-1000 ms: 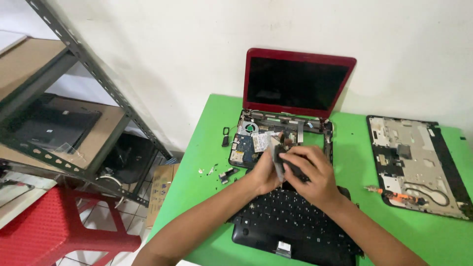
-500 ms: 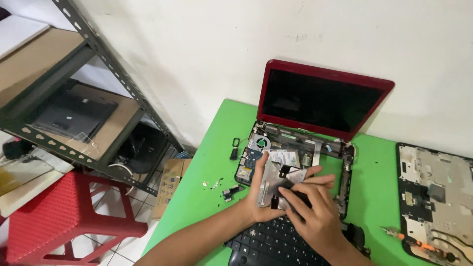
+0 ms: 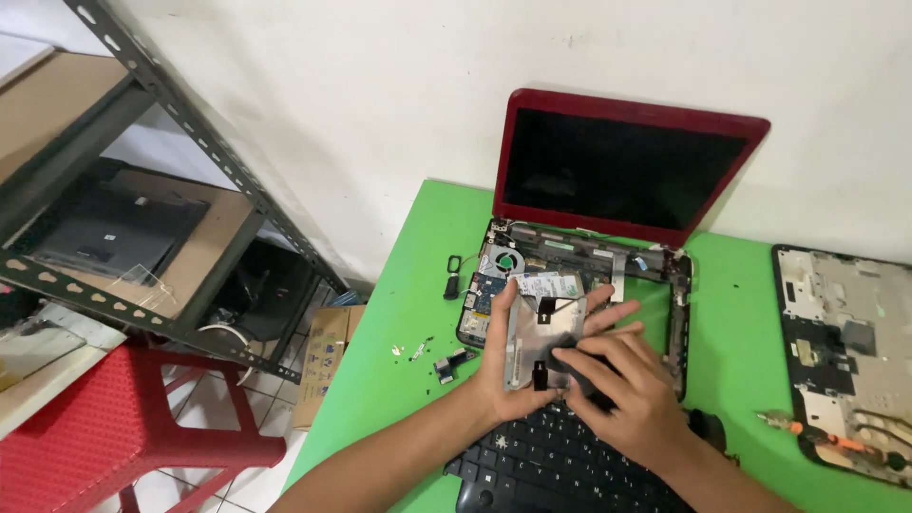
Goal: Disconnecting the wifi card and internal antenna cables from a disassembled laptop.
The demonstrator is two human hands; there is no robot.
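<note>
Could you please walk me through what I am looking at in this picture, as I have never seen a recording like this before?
There is no machine here: a person works with two bare hands, and the single picture comes from a camera worn on their head, looking down.

On the green table stands an opened red laptop with its top cover off, so the circuit board and round fan show. The left hand holds a flat silver metal part, probably a drive in its bracket, above the laptop's base. The right hand rests on the lower end of that part, fingers curled over a dark piece there.

In front lies a loose black keyboard. Small black parts and screws lie to the left. At the right edge lies a removed laptop cover, inner side up. Beside the table are a metal shelf and a red stool.
</note>
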